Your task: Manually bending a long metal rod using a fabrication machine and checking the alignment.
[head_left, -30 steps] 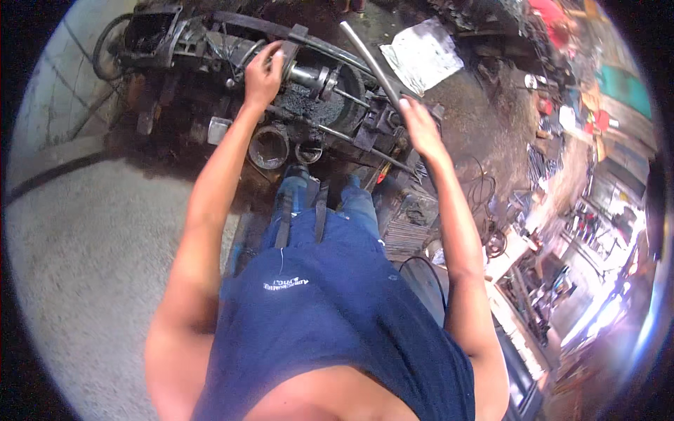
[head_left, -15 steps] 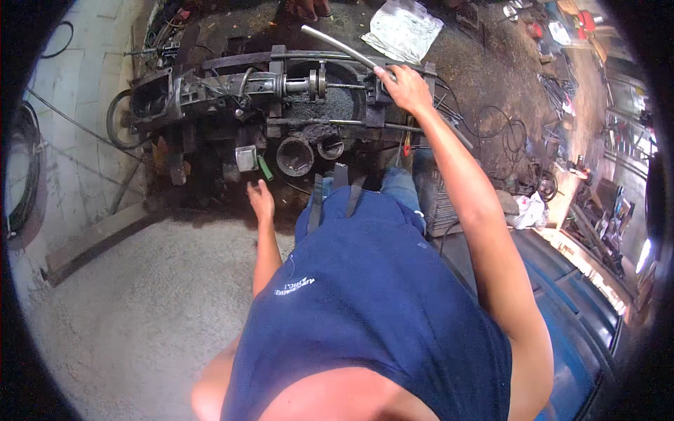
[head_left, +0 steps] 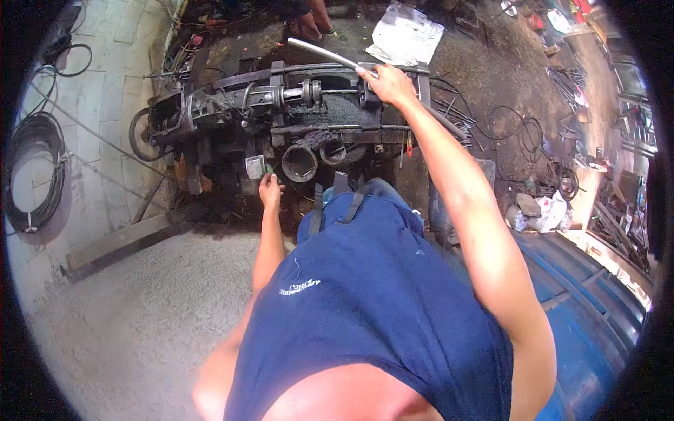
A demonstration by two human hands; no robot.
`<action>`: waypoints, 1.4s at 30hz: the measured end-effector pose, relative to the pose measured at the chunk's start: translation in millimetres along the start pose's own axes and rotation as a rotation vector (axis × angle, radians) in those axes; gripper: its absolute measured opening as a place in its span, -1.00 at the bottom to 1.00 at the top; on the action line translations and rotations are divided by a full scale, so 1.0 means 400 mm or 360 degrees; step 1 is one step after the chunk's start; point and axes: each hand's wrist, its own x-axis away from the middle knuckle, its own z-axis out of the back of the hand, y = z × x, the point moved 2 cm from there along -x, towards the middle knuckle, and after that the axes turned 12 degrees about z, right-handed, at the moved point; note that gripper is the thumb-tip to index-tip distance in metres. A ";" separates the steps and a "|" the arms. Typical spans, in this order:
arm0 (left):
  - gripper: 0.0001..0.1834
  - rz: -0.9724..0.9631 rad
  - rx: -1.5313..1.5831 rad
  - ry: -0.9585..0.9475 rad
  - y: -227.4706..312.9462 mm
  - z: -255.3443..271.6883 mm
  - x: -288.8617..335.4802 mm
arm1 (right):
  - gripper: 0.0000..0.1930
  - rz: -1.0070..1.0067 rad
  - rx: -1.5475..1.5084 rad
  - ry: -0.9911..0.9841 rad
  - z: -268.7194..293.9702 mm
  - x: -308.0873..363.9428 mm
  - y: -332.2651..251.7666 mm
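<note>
My right hand (head_left: 388, 84) is closed around a long pale metal bar (head_left: 319, 52), which slants above the far right part of a dark, greasy machine (head_left: 232, 102). The bar's left end sticks out free over the machine. Lower and to the left, my left hand (head_left: 270, 191) has its fingers closed at a short green handle (head_left: 269, 169), mostly covered by them. Right beside that handle is a small pale square box (head_left: 255, 167). Two round metal cups (head_left: 300, 163) sit at the machine's near side, close to my left hand.
Dark grey grit lies in the machine's trough (head_left: 337, 109). A white sheet (head_left: 405, 34) lies on the floor beyond, near another person's feet (head_left: 309, 24). Coiled cable (head_left: 35, 172) hangs on the left wall. Metal rods (head_left: 460, 116) and a blue panel (head_left: 590, 309) are at the right.
My left hand has moved up to the green handle and closed on it. My right hand stays on the metal bar. The view has shifted a little.
</note>
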 end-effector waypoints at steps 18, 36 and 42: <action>-0.47 -0.0195 -0.0773 0.0348 0.037 -0.008 0.069 | -0.15 -0.0035 -0.0078 -0.0062 -0.011 -0.013 0.024; -0.41 -0.0422 -0.1252 0.0443 0.082 0.001 0.110 | -0.18 -0.0003 -0.0041 0.0070 -0.017 -0.012 -0.002; -0.42 -0.0380 -0.1415 0.0271 0.094 0.017 0.044 | -0.18 -0.0055 0.0006 0.0177 -0.022 -0.010 0.010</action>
